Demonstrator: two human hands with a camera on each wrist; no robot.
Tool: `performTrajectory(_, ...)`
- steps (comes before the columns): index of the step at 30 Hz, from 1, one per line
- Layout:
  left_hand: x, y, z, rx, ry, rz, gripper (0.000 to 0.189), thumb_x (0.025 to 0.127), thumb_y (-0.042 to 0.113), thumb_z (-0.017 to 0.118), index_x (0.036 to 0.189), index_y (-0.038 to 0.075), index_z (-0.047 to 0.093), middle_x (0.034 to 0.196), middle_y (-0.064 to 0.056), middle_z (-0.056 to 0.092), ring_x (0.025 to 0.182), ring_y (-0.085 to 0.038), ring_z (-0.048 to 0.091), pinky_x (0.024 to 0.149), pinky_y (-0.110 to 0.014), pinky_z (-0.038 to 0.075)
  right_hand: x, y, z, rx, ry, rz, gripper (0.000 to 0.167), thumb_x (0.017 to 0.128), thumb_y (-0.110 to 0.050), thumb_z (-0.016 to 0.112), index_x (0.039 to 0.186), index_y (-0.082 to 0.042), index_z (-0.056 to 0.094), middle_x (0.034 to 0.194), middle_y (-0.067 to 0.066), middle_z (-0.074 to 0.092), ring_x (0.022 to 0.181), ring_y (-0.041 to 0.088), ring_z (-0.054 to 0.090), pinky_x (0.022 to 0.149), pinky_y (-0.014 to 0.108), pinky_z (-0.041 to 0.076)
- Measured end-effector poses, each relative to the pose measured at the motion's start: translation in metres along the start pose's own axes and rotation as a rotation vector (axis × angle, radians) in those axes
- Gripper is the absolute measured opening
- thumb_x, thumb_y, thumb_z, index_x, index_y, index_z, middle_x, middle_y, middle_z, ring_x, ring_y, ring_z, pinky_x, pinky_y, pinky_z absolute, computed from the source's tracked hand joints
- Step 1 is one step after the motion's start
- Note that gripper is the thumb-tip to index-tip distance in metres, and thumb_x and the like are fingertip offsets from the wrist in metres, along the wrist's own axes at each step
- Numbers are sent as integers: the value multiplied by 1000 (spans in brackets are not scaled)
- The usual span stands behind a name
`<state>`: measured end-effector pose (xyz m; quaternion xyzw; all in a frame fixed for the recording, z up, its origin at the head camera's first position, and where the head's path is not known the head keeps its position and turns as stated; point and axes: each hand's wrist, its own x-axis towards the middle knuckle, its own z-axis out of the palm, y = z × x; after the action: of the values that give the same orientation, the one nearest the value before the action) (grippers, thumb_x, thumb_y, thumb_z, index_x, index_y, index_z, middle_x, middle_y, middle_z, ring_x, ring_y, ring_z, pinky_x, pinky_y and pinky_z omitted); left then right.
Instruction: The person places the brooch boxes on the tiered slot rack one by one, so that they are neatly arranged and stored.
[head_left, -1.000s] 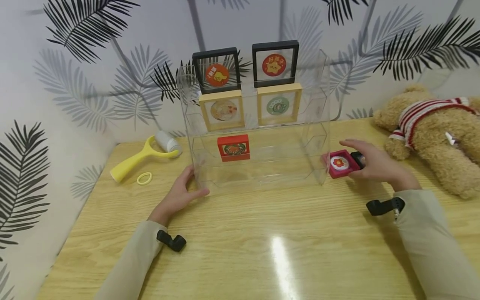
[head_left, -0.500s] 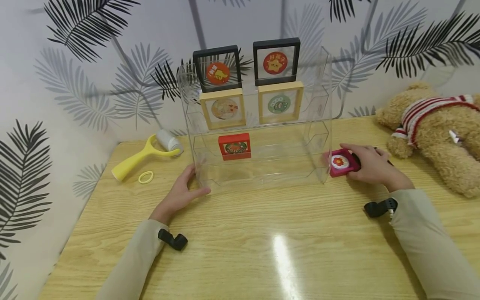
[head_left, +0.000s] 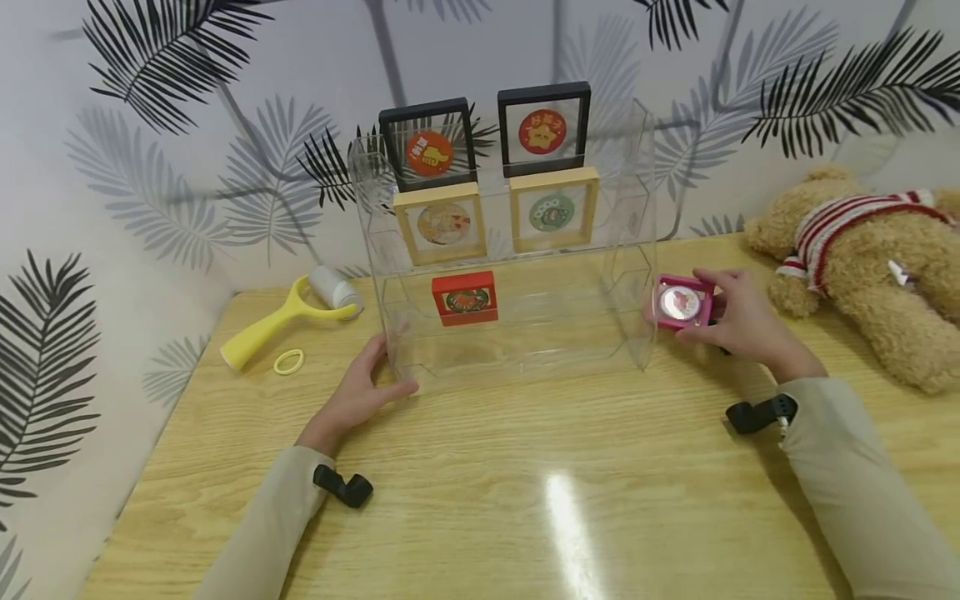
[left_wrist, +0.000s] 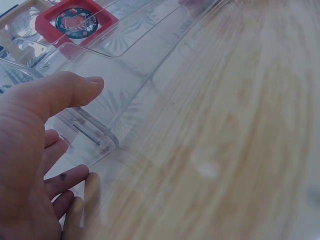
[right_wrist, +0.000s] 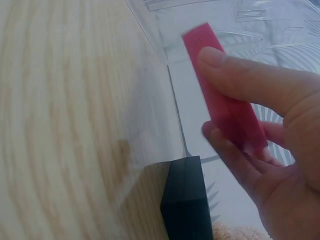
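Note:
My right hand [head_left: 746, 321] grips a small pink display frame [head_left: 684, 302] by its edges, with a round badge inside. In the right wrist view the thumb and fingers pinch the pink frame [right_wrist: 222, 87] above the table. A clear acrylic tiered rack [head_left: 525, 360] stands in front of me. Against its lower left corner rests my left hand [head_left: 358, 387], thumb straight across the front and fingers loosely along the side. On the rack are two black frames [head_left: 507, 133], two yellow-wood frames [head_left: 517, 217] and a red frame [head_left: 447, 310], each with a round badge.
A black box-like piece [right_wrist: 187, 210] lies on the table under the right hand. Farther right lies a teddy bear [head_left: 862, 258]. At the left are a yellow slingshot-shaped tool [head_left: 262, 333], a grey-white cylinder [head_left: 333, 287] and a yellow ring [head_left: 288, 362]. A leaf-patterned wall [head_left: 480, 50] stands behind.
The right hand has taken hold of the pink frame and lifted it off the table, tilting its face toward me, and the black piece has stayed behind. My left hand keeps its place.

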<state>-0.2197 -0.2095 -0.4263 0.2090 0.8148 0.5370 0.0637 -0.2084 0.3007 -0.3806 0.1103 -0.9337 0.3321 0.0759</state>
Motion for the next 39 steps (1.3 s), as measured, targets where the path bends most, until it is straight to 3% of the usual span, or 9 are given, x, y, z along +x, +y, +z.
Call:
performTrajectory(2, 0, 0, -1, -3, 4, 3, 79, 84, 7, 73, 149, 11, 29, 153, -12, 35, 143, -27, 27, 118, -47, 17, 2, -1, -1, 41, 45, 15, 84, 72, -5, 84, 138, 16, 35, 124, 38, 33, 92, 45, 61, 65, 12, 49)
performTrajectory(5, -1, 1, -1, -9, 5, 7, 79, 84, 6, 73, 150, 11, 29, 153, -13, 35, 143, -27, 28, 118, -46, 18, 3, -1, -3, 149, 113, 36, 82, 74, -1, 81, 140, 11, 34, 126, 30, 39, 83, 13, 67, 59, 5, 45)
performTrajectory(9, -1, 2, 0, -12, 2, 8, 79, 84, 5, 72, 150, 10, 29, 153, -13, 35, 143, -27, 28, 117, -47, 17, 2, -3, -6, 269, 244, 74, 79, 72, 2, 81, 140, -4, 40, 104, -7, 58, 75, -13, 57, 62, 8, 49)
performTrajectory(13, 0, 2, 0, -11, 1, 5, 79, 84, 6, 73, 150, 10, 28, 154, -12, 34, 143, -26, 26, 118, -48, 16, 3, -14, -10, 380, 355, 118, 73, 72, 1, 81, 136, -12, 48, 88, -25, 58, 75, -9, 61, 63, 9, 51)
performTrajectory(17, 2, 3, 0, -7, 1, 5, 79, 84, 6, 73, 150, 11, 28, 154, -12, 34, 143, -27, 27, 118, -47, 17, 4, -25, -15, 631, 430, 119, 73, 73, 8, 78, 136, -15, 48, 100, -14, 59, 81, -5, 64, 66, 11, 53)
performTrajectory(20, 3, 4, 0, -4, 2, 12, 79, 84, 6, 73, 150, 10, 28, 154, -13, 34, 143, -28, 27, 118, -47, 18, 3, -33, -17, 820, 471, 54, 75, 72, 16, 74, 136, -13, 48, 108, -1, 57, 84, 1, 67, 67, 14, 54)
performTrajectory(26, 0, 3, -1, -2, 5, -1, 79, 84, 6, 74, 149, 9, 29, 153, -13, 34, 143, -28, 28, 118, -48, 17, 0, -55, -22, 1002, 453, -96, 76, 73, 25, 67, 137, -10, 44, 111, 6, 61, 89, 11, 69, 70, 20, 56)
performTrajectory(31, 1, 2, -2, 3, 4, 0, 77, 84, 8, 74, 148, 10, 31, 151, -14, 38, 141, -28, 31, 117, -48, 20, -3, -78, -20, 993, 388, -161, 71, 76, 22, 65, 136, -11, 46, 113, 5, 62, 91, 11, 69, 72, 20, 56)
performTrajectory(39, -1, 2, -2, -2, -3, 2, 78, 83, 7, 74, 147, 8, 30, 149, -16, 39, 141, -30, 31, 117, -48, 20, 1, -109, -6, 547, 232, -238, 58, 87, 10, 62, 138, -3, 38, 114, 2, 56, 91, 0, 64, 74, 14, 53)
